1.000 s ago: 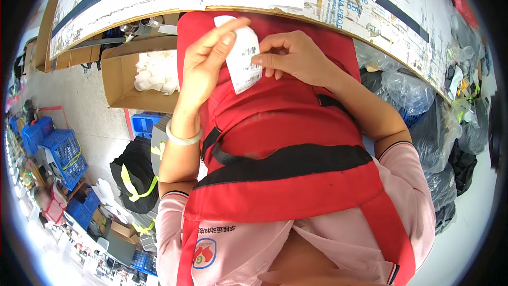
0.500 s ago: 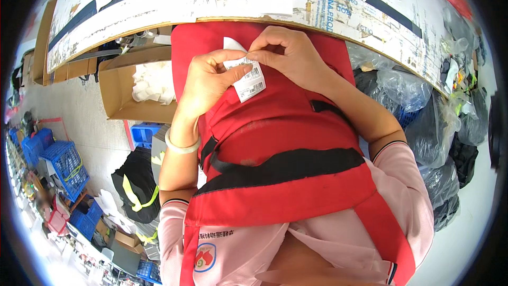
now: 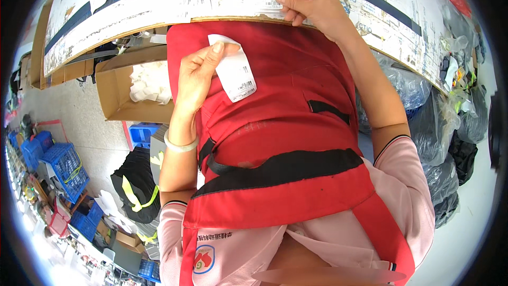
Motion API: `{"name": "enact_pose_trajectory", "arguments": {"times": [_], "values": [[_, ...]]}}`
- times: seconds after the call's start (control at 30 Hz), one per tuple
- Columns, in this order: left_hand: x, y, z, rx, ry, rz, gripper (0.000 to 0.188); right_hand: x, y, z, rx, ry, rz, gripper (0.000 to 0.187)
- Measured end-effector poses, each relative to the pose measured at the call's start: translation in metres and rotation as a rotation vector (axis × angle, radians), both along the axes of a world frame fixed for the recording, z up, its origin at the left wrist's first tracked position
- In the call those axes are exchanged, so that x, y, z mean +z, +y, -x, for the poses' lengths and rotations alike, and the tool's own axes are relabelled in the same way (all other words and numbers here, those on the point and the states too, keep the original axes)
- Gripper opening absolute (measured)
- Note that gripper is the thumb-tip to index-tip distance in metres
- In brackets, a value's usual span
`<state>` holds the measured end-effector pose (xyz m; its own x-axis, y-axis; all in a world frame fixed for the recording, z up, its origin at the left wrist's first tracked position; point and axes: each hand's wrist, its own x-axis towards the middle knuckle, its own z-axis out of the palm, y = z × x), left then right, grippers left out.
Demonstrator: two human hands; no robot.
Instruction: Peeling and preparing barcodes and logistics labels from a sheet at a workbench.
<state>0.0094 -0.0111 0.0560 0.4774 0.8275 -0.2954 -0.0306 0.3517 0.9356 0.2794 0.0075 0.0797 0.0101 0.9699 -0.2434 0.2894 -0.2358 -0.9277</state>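
Note:
My left hand [image 3: 196, 77] is closed in a pinch on a white strip of barcode labels [image 3: 234, 77]. The strip hangs down over my red apron [image 3: 286, 95], its bare upper end beside my thumb. Farther forward, my right hand [image 3: 320, 9] is over the table's near edge, thumb and fingers pinched together. At its fingertips is a small white label [image 3: 272, 5] with dark print, against the white tabletop [image 3: 241, 0]; whether it is stuck down there I cannot tell.
An open cardboard box [image 3: 114, 92] with crumpled white paper [image 3: 151, 82] stands under the table at left. Blue crates [image 3: 64, 164] and a stack of black cloth [image 3: 136, 180] are farther left. Filled plastic bags [image 3: 431, 127] crowd the right side.
My right hand has left the strip and moved forward to the table edge with a small label at its fingertips. My left hand has shifted slightly left, still pinching the strip.

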Motion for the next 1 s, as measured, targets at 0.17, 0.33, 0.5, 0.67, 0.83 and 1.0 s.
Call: {"name": "enact_pose_trajectory", "arguments": {"times": [0.17, 0.33, 0.5, 0.67, 0.83, 1.0], "values": [[-0.002, 0.0, -0.002, 0.019, 0.006, 0.02, 0.036, 0.0, 0.006, 0.004, 0.001, -0.06, 0.059, 0.022], [-0.002, 0.0, -0.003, 0.041, -0.005, 0.045, 0.034, -0.008, 0.008, 0.002, 0.005, -0.046, 0.055, 0.022], [-0.005, -0.001, -0.004, 0.04, -0.008, 0.043, 0.033, -0.007, 0.009, 0.004, 0.005, -0.093, 0.049, 0.023], [-0.006, -0.003, -0.005, 0.031, -0.006, 0.046, 0.032, -0.008, 0.009, 0.004, -0.003, -0.086, 0.039, 0.024], [-0.009, -0.003, -0.006, 0.035, -0.016, 0.052, 0.031, -0.009, 0.01, 0.004, -0.005, -0.103, 0.033, 0.024], [-0.008, -0.004, -0.006, 0.034, -0.005, 0.062, 0.031, -0.009, 0.01, 0.005, -0.006, -0.081, 0.055, 0.024]]}}
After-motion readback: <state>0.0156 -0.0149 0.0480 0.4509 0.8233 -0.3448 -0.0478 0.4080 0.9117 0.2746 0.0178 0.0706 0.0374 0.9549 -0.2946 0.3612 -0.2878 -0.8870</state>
